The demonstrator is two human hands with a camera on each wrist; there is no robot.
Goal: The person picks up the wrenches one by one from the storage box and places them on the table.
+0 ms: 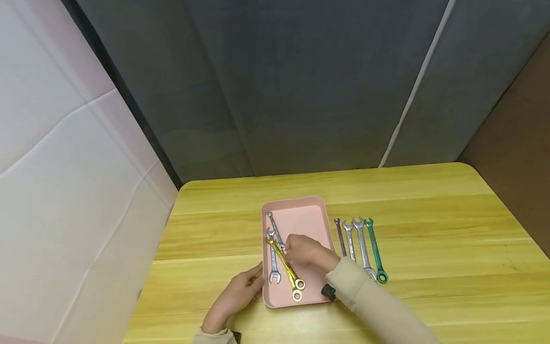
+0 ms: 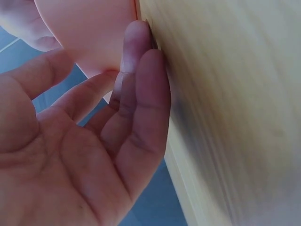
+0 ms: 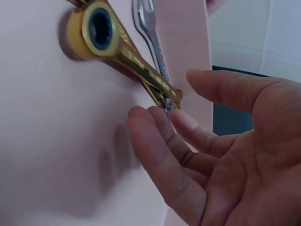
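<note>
A: Your wooden table point(image 1: 429, 200) fills the view, and near its front edge sits the pink tray point(image 1: 307, 212), long side running away from you. What's in it?

B: A loose pile of wrenches along the tray's left half. Two gold ratchet wrenches point(image 1: 289, 270) lie crossed, ring ends toward you and shafts slanting up and to the left. Two silver wrenches point(image 1: 275, 234) lie beneath or beside them.

A: And your hands?

B: Your right hand point(image 1: 302, 251) is in the tray, right at the middle of the pile. In the right wrist view its fingers point(image 3: 155, 141) are relaxed and slightly bent, and the thumb stands apart. They're closing toward the gold shaft point(image 3: 141, 66), but it grips nothing yet. Your left hand point(image 1: 240, 289) is open, fingers straight, fingertips point(image 2: 136, 42) pressed against the tray's left wall.

A: So which hand is nearer?

B: The right, plainly. The gold shaft lies just ahead of its fingertips. It runs diagonally, so you'll meet it across its long axis.

A: Beyond the tray?

B: To its right, apart from it, four wrenches lie in a neat row: purple point(image 1: 340, 236), two silver point(image 1: 356, 241), then a green one point(image 1: 375, 251).
</note>
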